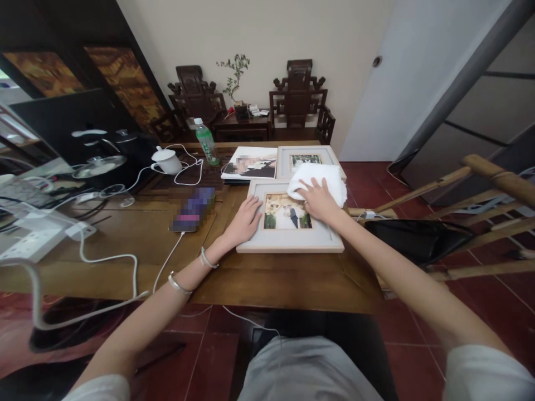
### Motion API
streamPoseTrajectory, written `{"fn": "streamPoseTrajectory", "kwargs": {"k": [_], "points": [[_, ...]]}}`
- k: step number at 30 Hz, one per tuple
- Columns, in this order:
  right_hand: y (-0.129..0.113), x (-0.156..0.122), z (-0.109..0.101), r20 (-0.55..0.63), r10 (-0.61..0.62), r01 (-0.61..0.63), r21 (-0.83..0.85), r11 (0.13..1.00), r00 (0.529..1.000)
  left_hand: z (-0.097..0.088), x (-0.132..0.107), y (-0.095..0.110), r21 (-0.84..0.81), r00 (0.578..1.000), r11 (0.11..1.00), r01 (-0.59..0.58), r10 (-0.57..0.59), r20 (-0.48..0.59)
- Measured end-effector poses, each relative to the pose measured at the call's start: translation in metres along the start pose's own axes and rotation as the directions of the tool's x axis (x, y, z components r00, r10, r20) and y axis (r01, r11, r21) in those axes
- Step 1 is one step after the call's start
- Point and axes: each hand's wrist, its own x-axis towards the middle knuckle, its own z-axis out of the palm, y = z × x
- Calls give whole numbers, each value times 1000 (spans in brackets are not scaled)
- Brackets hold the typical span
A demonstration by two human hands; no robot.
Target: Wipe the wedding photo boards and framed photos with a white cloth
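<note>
A light wooden picture frame with a photo lies flat on the wooden table in front of me. My left hand rests flat on the frame's left border, fingers stretched out. My right hand presses a white cloth against the frame's upper right part, fingers laid over the cloth. A second similar frame lies just behind, partly covered by the cloth. A flat photo print lies to its left.
A phone on a white cable lies left of the frame. Farther left are a white teapot, a green bottle, a power strip and cables. A black bag sits on a wooden chair at right. Carved chairs stand by the far wall.
</note>
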Motion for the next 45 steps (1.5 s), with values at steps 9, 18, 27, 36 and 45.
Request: {"fn": "streamPoseTrajectory", "kwargs": {"k": [9, 18, 27, 36, 45], "points": [[-53, -70, -39, 250, -95, 77, 81, 994, 963, 4, 1, -4, -23, 999, 1000, -9, 8, -35], [-74, -109, -60, 240, -209, 163, 201, 966, 948, 4, 1, -4, -18, 999, 1000, -19, 19, -31], [-12, -28, -14, 81, -64, 62, 35, 997, 995, 4, 0, -5, -3, 1000, 1000, -9, 9, -5], [-10, -22, -4, 49, -45, 49, -70, 996, 998, 3, 0, -4, -14, 1000, 1000, -14, 14, -25], [-67, -98, -64, 255, -184, 168, 84, 982, 949, 4, 0, -2, -1, 999, 1000, -10, 10, -34]]}}
